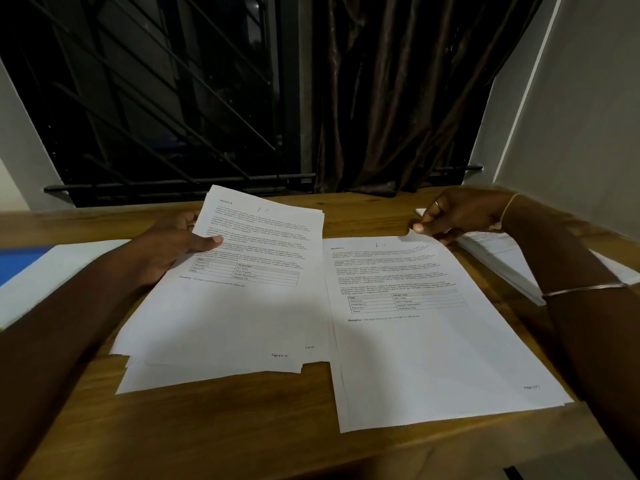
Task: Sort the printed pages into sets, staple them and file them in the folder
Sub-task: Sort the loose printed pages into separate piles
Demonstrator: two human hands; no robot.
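A loose stack of printed pages (242,306) lies left of centre on the wooden table (214,431), its far end lifted. My left hand (173,244) grips that stack at its left edge, thumb on top of the text. A second set of printed pages (426,341) lies flat at centre right. My right hand (457,216) pinches the far right corner of its top sheet and curls it up. A blue folder (17,265) shows at the far left edge, partly under a white sheet (55,271).
Another pile of printed pages (512,261) lies at the right, behind my right forearm. A barred dark window (156,98) and a brown curtain (398,98) stand behind the table. A white wall (581,116) closes the right side.
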